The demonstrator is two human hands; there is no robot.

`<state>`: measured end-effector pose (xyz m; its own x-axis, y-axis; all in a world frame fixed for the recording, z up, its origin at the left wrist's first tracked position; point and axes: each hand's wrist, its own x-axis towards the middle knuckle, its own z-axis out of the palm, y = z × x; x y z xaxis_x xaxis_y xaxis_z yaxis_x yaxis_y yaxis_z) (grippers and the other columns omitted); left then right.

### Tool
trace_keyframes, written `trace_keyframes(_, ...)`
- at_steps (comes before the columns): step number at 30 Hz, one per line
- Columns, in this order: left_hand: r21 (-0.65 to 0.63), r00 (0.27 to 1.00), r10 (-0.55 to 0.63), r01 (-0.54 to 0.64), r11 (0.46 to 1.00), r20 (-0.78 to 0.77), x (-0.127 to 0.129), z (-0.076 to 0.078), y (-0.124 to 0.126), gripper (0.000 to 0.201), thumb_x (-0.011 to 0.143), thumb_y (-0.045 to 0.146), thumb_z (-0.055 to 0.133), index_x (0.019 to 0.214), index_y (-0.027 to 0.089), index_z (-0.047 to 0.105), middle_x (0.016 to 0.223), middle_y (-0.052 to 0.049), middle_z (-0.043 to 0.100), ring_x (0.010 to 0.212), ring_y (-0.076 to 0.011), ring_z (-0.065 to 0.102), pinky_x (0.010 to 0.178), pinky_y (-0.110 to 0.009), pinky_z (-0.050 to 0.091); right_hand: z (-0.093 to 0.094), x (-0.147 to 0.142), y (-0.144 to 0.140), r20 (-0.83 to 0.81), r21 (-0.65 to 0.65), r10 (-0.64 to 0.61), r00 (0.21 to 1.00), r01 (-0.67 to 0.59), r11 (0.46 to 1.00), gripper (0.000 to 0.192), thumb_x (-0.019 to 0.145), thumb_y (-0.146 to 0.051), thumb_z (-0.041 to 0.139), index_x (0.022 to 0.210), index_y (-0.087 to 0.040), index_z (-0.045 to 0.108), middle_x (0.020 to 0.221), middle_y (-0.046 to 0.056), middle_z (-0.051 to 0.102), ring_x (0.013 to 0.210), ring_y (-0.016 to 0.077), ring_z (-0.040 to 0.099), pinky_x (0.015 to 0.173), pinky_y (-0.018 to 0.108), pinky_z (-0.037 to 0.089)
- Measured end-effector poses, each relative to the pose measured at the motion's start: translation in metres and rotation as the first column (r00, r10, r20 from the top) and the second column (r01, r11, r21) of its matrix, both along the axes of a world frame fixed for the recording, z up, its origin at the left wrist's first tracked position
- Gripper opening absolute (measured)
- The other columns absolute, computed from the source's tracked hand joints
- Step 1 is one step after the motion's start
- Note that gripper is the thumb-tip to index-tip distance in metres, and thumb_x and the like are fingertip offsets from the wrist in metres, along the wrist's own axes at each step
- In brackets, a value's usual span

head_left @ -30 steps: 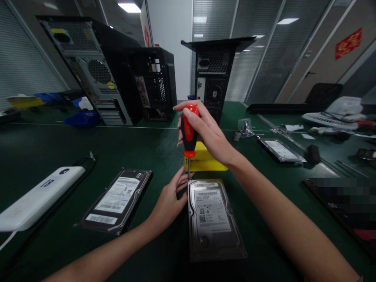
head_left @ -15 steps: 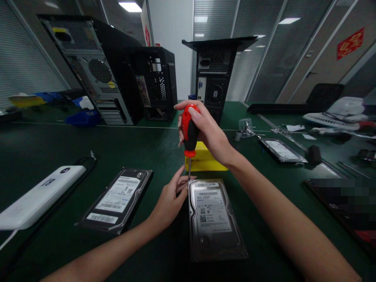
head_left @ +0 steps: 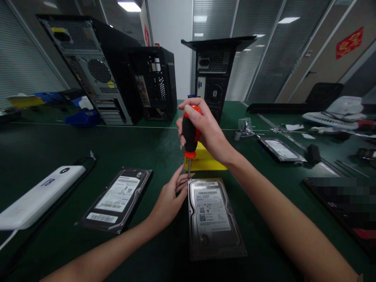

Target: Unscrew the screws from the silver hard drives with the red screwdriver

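My right hand (head_left: 205,127) is wrapped round the handle of a red and black screwdriver (head_left: 190,135). The screwdriver stands nearly upright, its tip at the far left corner of a silver hard drive (head_left: 216,239). This drive lies label up on the green table. At the same corner my left hand (head_left: 170,199) grips the drive, thumb along its left edge and fingers at the far end. Just behind the drive, partly hidden by my right hand, is a yellow box-like thing (head_left: 205,158).
Another hard drive (head_left: 117,196) lies to the left, beside a white power bank-like block (head_left: 44,196) with a cable. A third drive (head_left: 282,149) is at the right. Computer cases (head_left: 111,70) stand at the back. A dark panel (head_left: 337,207) lies at the right edge.
The screwdriver handle has turned in my right hand, showing more black toward me, and my fingers have shifted round it. My left hand and the hard drive stay in place.
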<state>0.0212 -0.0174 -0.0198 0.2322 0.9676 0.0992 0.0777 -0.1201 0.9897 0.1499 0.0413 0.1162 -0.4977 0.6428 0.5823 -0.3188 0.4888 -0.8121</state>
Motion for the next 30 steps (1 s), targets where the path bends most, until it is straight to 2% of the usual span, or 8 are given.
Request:
trace_keyframes(4,0.006,1.000,0.005,-0.005,1.000,-0.007,-0.0003,-0.0009,0.0003,0.059,0.086,0.023,0.047,0.139,0.015,0.023,0.130,-0.015,0.050,0.117,-0.0218,0.052,0.103,-0.041,0.038,0.0000,0.0001,0.0001,0.011,-0.006,0.030,0.999,-0.029,1.000,0.029,0.091,-0.043,0.033,0.107,-0.021,0.042,0.079,0.000,0.046,0.062,0.0083,0.050,0.059,0.024,0.048)
trace_keyframes(9,0.002,1.000,-0.001,0.001,1.000,-0.005,0.0003,0.0002,0.0003,0.059,0.086,0.022,0.047,0.139,0.013,0.023,0.129,-0.016,0.050,0.116,-0.0212,0.052,0.103,-0.039,0.039,-0.0015,0.0005,0.0029,-0.001,0.031,-0.037,0.999,0.037,0.999,0.020,0.085,-0.036,0.049,0.093,-0.020,0.042,0.079,-0.002,0.048,0.062,0.0065,0.052,0.061,0.023,0.049)
trace_keyframes(14,-0.008,1.000,-0.006,0.006,1.000,0.016,0.0005,0.0000,0.0010,0.060,0.086,0.023,0.048,0.139,0.013,0.021,0.128,-0.016,0.051,0.115,-0.0209,0.053,0.103,-0.040,0.038,-0.0022,0.0006,0.0028,0.000,0.064,-0.054,0.999,0.054,0.997,0.028,0.078,-0.031,0.059,0.091,-0.022,0.035,0.073,-0.005,0.049,0.055,0.0066,0.051,0.053,0.022,0.046)
trace_keyframes(17,0.000,1.000,-0.008,0.008,1.000,0.018,0.0007,-0.0004,0.0016,0.060,0.086,0.023,0.048,0.139,0.012,0.021,0.128,-0.016,0.050,0.115,-0.0210,0.053,0.103,-0.041,0.038,-0.0018,0.0004,0.0027,-0.001,0.052,-0.015,1.000,0.015,0.999,0.026,0.082,-0.034,0.054,0.096,-0.022,0.036,0.068,-0.005,0.046,0.053,0.0065,0.049,0.051,0.021,0.044)
trace_keyframes(21,0.005,1.000,-0.002,0.002,1.000,0.008,0.0006,-0.0007,0.0018,0.060,0.085,0.024,0.048,0.138,0.011,0.023,0.126,-0.017,0.052,0.115,-0.0217,0.053,0.103,-0.041,0.038,-0.0004,0.0002,0.0028,-0.015,0.002,0.065,0.998,-0.065,0.998,0.029,0.090,-0.041,0.037,0.107,-0.019,0.042,0.074,-0.002,0.045,0.059,0.0072,0.048,0.055,0.022,0.045)
trace_keyframes(23,0.005,1.000,0.001,-0.001,1.000,0.010,0.0005,-0.0013,0.0019,0.060,0.085,0.025,0.048,0.138,0.012,0.023,0.127,-0.016,0.052,0.114,-0.0219,0.053,0.102,-0.041,0.038,-0.0003,0.0002,0.0027,-0.005,0.001,0.058,0.998,-0.058,0.998,0.029,0.091,-0.040,0.035,0.108,-0.018,0.043,0.077,-0.001,0.045,0.062,0.0071,0.049,0.058,0.022,0.046)
trace_keyframes(27,0.003,1.000,-0.001,0.001,1.000,0.022,0.0005,-0.0020,0.0023,0.060,0.086,0.025,0.048,0.139,0.013,0.023,0.127,-0.015,0.052,0.114,-0.0215,0.053,0.102,-0.040,0.039,-0.0021,-0.0001,0.0038,-0.013,0.013,0.009,1.000,-0.009,1.000,0.021,0.086,-0.035,0.047,0.095,-0.018,0.041,0.081,-0.001,0.047,0.065,0.0067,0.051,0.061,0.022,0.050)
trace_keyframes(30,-0.001,1.000,-0.006,0.006,1.000,0.016,0.0004,-0.0005,0.0022,0.059,0.086,0.025,0.048,0.138,0.013,0.024,0.125,-0.015,0.053,0.115,-0.0213,0.053,0.102,-0.040,0.039,-0.0040,-0.0004,0.0054,-0.033,0.027,-0.013,0.999,0.014,1.000,0.025,0.083,-0.032,0.054,0.092,-0.021,0.034,0.077,-0.003,0.049,0.059,0.0066,0.052,0.058,0.022,0.050)
